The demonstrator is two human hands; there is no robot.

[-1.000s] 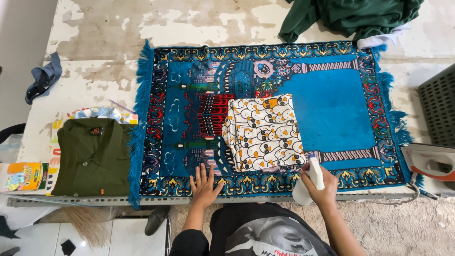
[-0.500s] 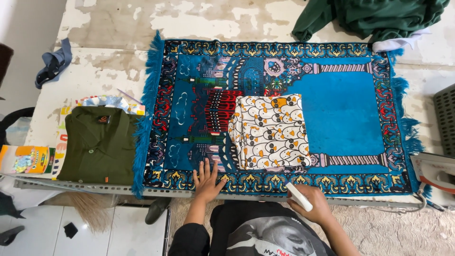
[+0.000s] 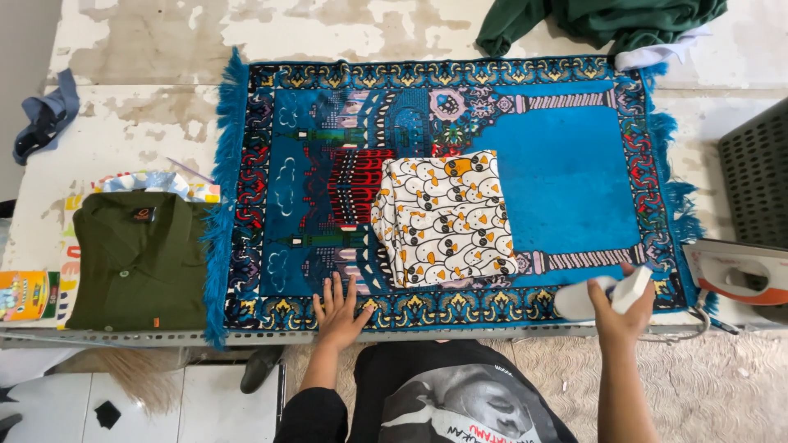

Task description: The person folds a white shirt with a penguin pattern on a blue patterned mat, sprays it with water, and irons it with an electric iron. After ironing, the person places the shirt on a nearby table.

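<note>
A folded white cloth with an orange and black pattern (image 3: 444, 217) lies in the middle of a blue patterned rug (image 3: 566, 176) spread on the table. My left hand (image 3: 337, 308) rests flat, fingers spread, on the rug's near border, just left of the cloth. My right hand (image 3: 621, 308) is at the rug's near right corner and grips a white spray bottle (image 3: 609, 293) that touches the rug there.
A folded dark green shirt (image 3: 135, 258) lies left of the rug on colourful paper. A white and orange iron (image 3: 739, 271) sits at the right edge beside a dark crate (image 3: 759, 168). Green fabric (image 3: 603, 20) is heaped at the back. A grey rag (image 3: 45, 119) lies far left.
My right hand has carried the white bottle from beside the cloth, down past the table edge, then rightwards to the rug's near right corner. My left hand stayed put.
</note>
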